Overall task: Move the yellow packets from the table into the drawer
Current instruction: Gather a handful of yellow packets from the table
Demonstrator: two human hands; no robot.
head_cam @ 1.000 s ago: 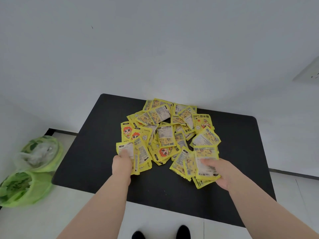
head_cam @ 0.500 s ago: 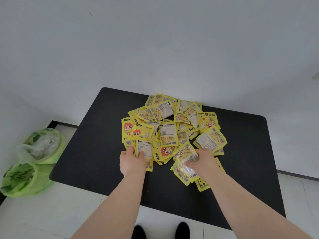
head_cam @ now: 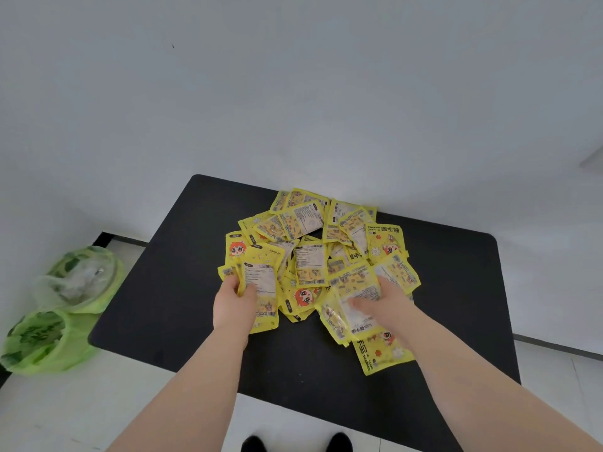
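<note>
Table: a black table (head_cam: pixel 156 308) stood against a pale wall, its near edge toward the person.
Packets: a heap of yellow packets (head_cam: pixel 310 256) lay overlapping on the middle of the tabletop, some showing a cartoon face, others a white printed panel.
Drawer: none could be seen from the head view.
Left hand: the left hand (head_cam: pixel 233 305) was at the near left edge of the heap, fingers closed around a packet with a white label (head_cam: pixel 261 285), the thumb on its face and the packet's top standing above the knuckles.
Right hand: the right hand (head_cam: pixel 388 303) was at the near right edge of the heap, fingers curled over a bunch of packets (head_cam: pixel 346 316); its thumb was blurred.
Loose packet: one printed HAND WARMER (head_cam: pixel 381 353) lay flat just near of that bunch, partly under the right wrist.
Floor, left: two green plastic bags (head_cam: pixel 49 337) sat beside the table.
Floor, near: the toes of dark shoes (head_cam: pixel 339 443) showed at the bottom edge.
</note>
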